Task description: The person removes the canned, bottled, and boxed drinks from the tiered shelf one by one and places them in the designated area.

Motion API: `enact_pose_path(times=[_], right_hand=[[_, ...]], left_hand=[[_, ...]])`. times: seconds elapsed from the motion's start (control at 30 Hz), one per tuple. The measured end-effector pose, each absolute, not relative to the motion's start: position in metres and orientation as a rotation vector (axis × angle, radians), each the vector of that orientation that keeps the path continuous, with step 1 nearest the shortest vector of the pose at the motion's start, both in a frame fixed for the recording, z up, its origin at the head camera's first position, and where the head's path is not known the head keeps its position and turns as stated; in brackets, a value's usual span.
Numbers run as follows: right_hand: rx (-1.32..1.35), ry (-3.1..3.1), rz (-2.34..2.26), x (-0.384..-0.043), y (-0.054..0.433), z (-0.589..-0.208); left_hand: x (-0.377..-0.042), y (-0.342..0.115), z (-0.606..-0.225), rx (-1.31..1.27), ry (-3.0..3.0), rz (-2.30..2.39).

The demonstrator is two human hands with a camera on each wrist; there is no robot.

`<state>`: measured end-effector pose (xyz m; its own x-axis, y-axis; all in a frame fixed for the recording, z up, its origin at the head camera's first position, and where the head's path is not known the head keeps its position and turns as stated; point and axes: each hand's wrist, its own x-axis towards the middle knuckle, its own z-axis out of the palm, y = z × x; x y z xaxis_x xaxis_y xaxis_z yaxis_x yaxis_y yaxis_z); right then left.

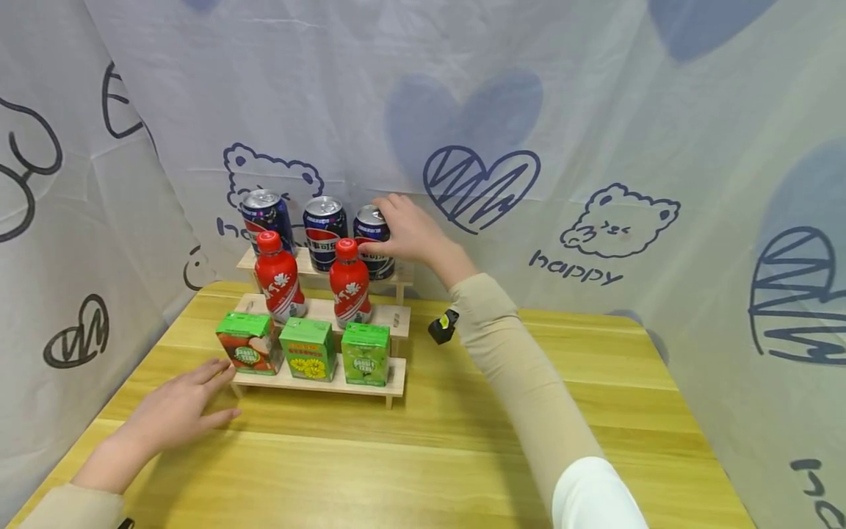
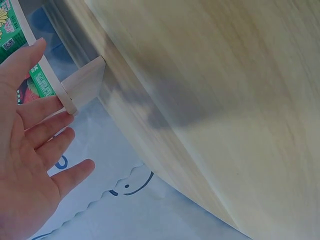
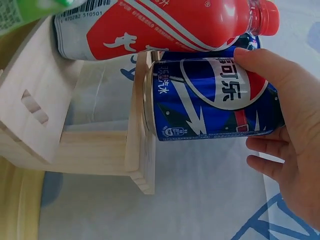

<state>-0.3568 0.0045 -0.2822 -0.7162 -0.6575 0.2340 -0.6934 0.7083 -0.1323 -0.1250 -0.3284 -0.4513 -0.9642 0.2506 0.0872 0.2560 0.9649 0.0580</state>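
My right hand point(image 1: 411, 229) grips a blue soda can point(image 3: 215, 102) near its top, thumb in front and fingers behind. That can stands at the right end of the top tier of a wooden shelf point(image 1: 317, 378). Two more cans, a middle one point(image 1: 324, 239) and a left one point(image 1: 264, 213), share that tier. On the middle tier are two red bottles, left point(image 1: 279, 279) and right point(image 1: 349, 283). My left hand point(image 1: 175, 408), fingers spread, is at the bottom tier's left end, fingertips appearing to touch its edge, beside a red-and-green drink carton point(image 1: 248, 345).
A yellow-flower carton point(image 1: 308, 353) and a green carton point(image 1: 366, 356) stand further right on the bottom tier. A small black object point(image 1: 441, 327) lies right of the shelf on the wooden table point(image 1: 423, 470). A printed white curtain point(image 1: 595, 125) hangs behind and at both sides.
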Motion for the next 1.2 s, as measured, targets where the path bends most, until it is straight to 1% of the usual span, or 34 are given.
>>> enact_pose_path(times=[0.5, 0.9, 1.2], right_hand=[[1.054, -2.696, 0.460, -0.354, 0.018, -0.287], [0.946, -2.670, 0.531, -0.346, 0.057, -0.284], [0.945, -2.618, 0.542, -0.333, 0.093, -0.294]], left_hand=[[-0.125, -0.327, -0.454, -0.380, -3.032, -0.090], [-0.125, -0.322, -0.450, -0.362, -3.044, 0.027], [-0.120, -0.317, -0.453, -0.344, -3.029, 0.085]])
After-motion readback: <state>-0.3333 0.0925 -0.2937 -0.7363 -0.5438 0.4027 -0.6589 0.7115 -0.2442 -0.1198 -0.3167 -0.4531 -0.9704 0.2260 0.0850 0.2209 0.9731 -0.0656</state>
